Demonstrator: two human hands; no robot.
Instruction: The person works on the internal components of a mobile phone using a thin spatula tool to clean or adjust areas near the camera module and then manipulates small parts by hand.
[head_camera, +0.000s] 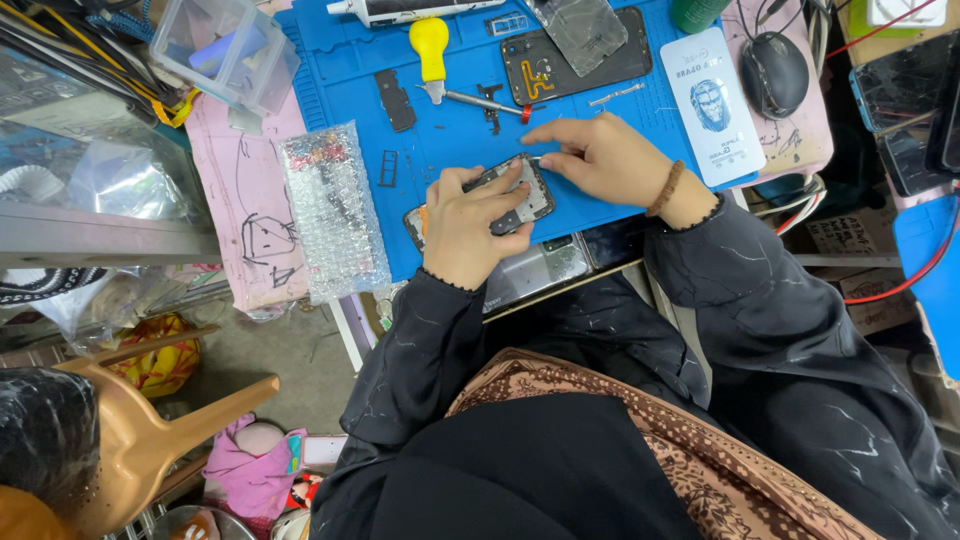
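**Opened phone pinned on blue mat, both hands on it**

An opened phone (520, 195) is laid flat on the blue work mat (350, 80), near its 6 o'clock edge. The phone is pressed down by the left hand (465, 225), fingers curled over its lower half and clamped on the frame. The right hand (600, 155) is placed at 2 o'clock from the phone, fingertips pinched together at the phone's upper corner; whether a small tool is gripped there cannot be told. A beaded bracelet (667, 188) is worn on the right wrist.

A bubble-wrap pouch (330, 210) is seen at 9 o'clock of the phone, on the mat's edge. A yellow-handled tool (430, 45) and a dark back cover (575, 55) are placed at 12 o'clock. A white card (710, 105) and a black mouse (772, 72) are found at 2 o'clock.
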